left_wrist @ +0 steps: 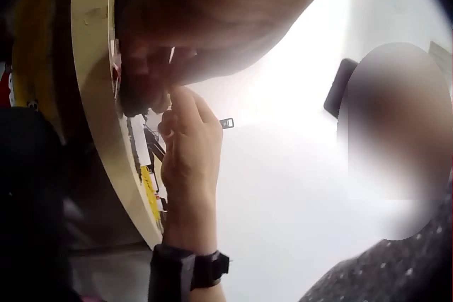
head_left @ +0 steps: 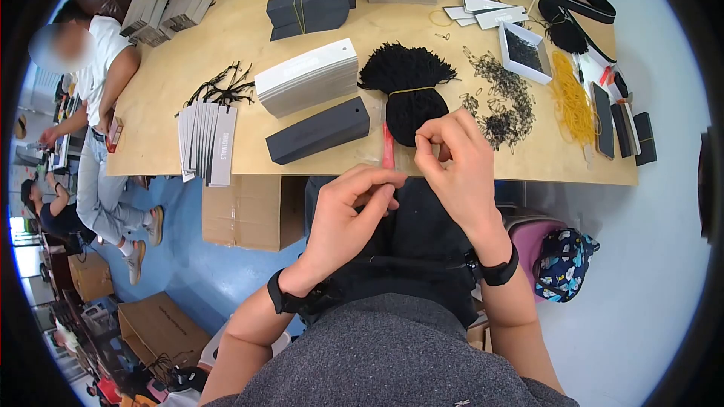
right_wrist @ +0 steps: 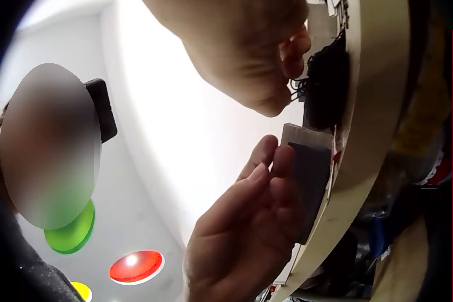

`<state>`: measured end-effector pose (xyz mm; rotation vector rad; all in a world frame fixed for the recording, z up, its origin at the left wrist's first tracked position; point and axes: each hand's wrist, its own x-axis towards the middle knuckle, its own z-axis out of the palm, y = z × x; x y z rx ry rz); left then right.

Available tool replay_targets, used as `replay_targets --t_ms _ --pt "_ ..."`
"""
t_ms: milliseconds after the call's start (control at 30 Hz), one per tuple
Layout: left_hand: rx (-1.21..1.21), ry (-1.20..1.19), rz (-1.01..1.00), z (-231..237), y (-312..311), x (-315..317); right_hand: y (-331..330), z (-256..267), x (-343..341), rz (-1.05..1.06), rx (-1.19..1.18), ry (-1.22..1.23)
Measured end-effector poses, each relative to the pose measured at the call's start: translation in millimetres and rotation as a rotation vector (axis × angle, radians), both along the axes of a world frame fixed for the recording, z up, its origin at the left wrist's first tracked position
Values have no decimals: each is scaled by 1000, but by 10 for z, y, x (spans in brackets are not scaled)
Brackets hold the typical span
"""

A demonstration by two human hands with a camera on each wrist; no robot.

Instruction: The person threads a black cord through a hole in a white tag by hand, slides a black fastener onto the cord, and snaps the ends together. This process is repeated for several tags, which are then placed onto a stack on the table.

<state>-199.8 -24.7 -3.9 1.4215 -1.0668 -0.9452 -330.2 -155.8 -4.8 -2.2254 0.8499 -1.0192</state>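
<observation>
My left hand (head_left: 358, 200) is over my lap near the table's front edge, fingers loosely bent with the thumb close against them; nothing shows between them in the right wrist view. My right hand (head_left: 458, 169) is raised beside the near end of a black cord bundle (head_left: 416, 111), tied with a yellow band. Its thumb and index fingertips come together; I cannot tell whether a small thing is between them. Thin dark loops (right_wrist: 300, 89) show right at these fingertips in the right wrist view. To the right of the bundle lie many small black pear-shaped pins (head_left: 504, 102).
Left of the bundle stand a white tag stack (head_left: 308, 75) and a dark tag stack (head_left: 318, 130). Corded tags (head_left: 207, 139) lie farther left. A white box of pins (head_left: 526, 53), yellow cords (head_left: 573, 98) and a phone (head_left: 602, 120) are at right. A person (head_left: 105, 90) sits at left.
</observation>
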Motion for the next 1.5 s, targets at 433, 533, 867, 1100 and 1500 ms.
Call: replay_targets --t_ms 433,533,867,1100,1500 --pt "350 867 -36 -3 -222 79 757 -28 -347 524 -300 133" --pt "316 829 -81 -81 -165 95 807 -60 -361 573 -207 114" --pt "311 472 -151 31 66 69 305 149 -418 217 313 -58" --pt "399 405 -278 126 131 91 254 73 -385 365 525 -136" --pt "284 538 -37 -1 131 -67 319 -70 -394 377 739 -257"
